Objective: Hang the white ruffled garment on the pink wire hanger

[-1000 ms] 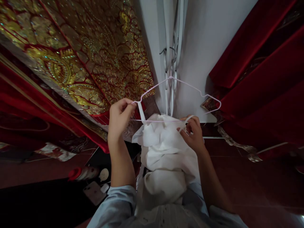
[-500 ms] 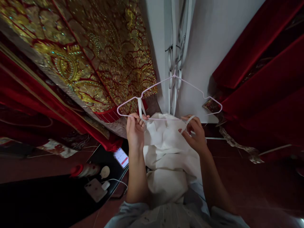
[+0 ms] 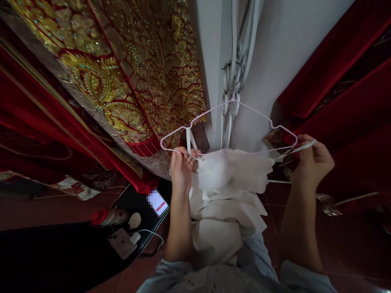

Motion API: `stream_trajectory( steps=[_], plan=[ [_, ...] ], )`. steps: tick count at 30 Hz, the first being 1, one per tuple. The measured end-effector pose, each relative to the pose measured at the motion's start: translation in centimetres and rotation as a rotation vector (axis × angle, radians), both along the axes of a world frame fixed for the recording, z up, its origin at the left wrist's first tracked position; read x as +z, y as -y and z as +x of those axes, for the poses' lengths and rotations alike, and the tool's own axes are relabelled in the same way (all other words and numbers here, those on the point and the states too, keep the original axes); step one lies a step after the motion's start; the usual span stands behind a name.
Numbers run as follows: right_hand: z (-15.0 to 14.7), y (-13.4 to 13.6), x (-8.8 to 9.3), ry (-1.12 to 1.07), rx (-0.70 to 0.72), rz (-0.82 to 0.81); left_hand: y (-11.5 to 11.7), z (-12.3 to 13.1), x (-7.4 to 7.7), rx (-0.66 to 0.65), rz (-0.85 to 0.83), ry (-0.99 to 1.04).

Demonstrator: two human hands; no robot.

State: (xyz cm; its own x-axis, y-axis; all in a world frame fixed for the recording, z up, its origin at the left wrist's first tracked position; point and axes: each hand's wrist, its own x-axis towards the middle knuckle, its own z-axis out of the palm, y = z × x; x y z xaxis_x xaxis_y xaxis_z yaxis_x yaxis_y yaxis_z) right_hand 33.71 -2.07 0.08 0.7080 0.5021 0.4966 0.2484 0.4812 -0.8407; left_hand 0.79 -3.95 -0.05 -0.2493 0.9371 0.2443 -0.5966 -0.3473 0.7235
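Note:
A thin pale-pink clothes hanger (image 3: 210, 109) hangs by its hook in front of the wall. One narrow white strap (image 3: 188, 140) is looped over the hanger's left notch. My left hand (image 3: 182, 169) is closed around the lower bar near the left end, close to that strap and the top of a white ruffled garment (image 3: 230, 179). The garment drapes down below the bar. Beyond the hanger's right end, my right hand (image 3: 316, 160) pinches the other white strap (image 3: 297, 149) and stretches it out from the garment's right top corner.
Gold-embroidered clothing (image 3: 146, 73) hangs close on the left, dark red garments (image 3: 342, 110) on the right. A white metal rack (image 3: 233, 40) stands against the wall. On a black bench (image 3: 76, 244) lie a lit phone (image 3: 159, 203), a second phone (image 3: 122, 243) and a red-capped bottle (image 3: 108, 217).
My right hand has moved right, past the hanger's end, pulling the strap and spreading the garment's top rightward. My left hand keeps its place on the bar. The view has shifted slightly.

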Motion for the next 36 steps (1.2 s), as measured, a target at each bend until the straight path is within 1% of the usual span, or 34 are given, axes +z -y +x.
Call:
stream_trajectory(
  steps=[3,6,10,13,15,16,18,19,20,21,22,24,25,26,29,32,34,36],
  plan=[
    [-0.9,-0.7,1.9,0.068,0.125,-0.051,0.0,0.3,-0.2,0.02,-0.012,0.021],
    [-2.0,-1.0,3.6,0.196,0.191,-0.071,-0.2,0.5,-0.2,0.05,0.002,0.035],
    [-2.8,-1.0,5.2,0.391,0.196,-0.118,-0.5,0.6,-0.2,0.049,0.0,0.073],
    [-2.9,-0.7,5.5,0.538,0.17,-0.161,-0.6,0.7,-0.4,0.051,-0.016,0.068],
    [-3.1,-0.2,5.3,0.656,0.103,-0.111,-0.6,0.9,-0.6,0.053,-0.024,0.051],
    [-3.5,0.1,5.1,0.703,0.051,-0.047,-0.6,0.9,-0.7,0.054,-0.027,0.045],
    [-4.6,1.1,4.6,0.752,-0.023,0.132,-0.7,1.1,-0.9,0.055,-0.035,0.037],
    [-5.4,1.7,4.4,0.756,-0.018,0.216,-0.7,1.3,-0.9,0.059,-0.038,0.038],
    [-6.3,2.3,4.1,0.762,0.025,0.269,-0.7,1.4,-0.8,0.065,-0.041,0.04],
    [-7.2,2.8,3.7,0.775,0.103,0.28,-0.8,1.6,-0.8,0.071,-0.044,0.043],
    [-8.1,3.3,3.2,0.802,0.202,0.252,-0.8,1.8,-0.7,0.078,-0.045,0.046],
    [-9.7,3.7,2.0,0.883,0.383,0.13,-0.8,2.1,-0.5,0.112,-0.04,0.05],
    [-10.2,3.7,1.3,0.926,0.44,0.068,-0.8,2.2,-0.5,0.136,-0.036,0.044],
    [-10.6,3.6,0.6,0.958,0.467,0.023,-0.7,2.3,-0.5,0.16,-0.033,0.032],
    [-11.0,3.0,-1.2,0.947,0.433,-0.01,-0.4,2.4,-0.8,0.22,-0.063,-0.043],
    [-11.0,2.5,-1.8,0.864,0.412,0.003,0.2,2.1,-1.2,0.262,-0.123,-0.19],
    [-11.3,2.4,-1.9,0.838,0.414,0.002,0.8,1.6,-1.1,0.231,-0.144,-0.356],
    [-11.9,2.4,-2.0,0.83,0.399,0.005,1.5,1.1,-0.7,0.159,-0.146,-0.525]
  ],
)
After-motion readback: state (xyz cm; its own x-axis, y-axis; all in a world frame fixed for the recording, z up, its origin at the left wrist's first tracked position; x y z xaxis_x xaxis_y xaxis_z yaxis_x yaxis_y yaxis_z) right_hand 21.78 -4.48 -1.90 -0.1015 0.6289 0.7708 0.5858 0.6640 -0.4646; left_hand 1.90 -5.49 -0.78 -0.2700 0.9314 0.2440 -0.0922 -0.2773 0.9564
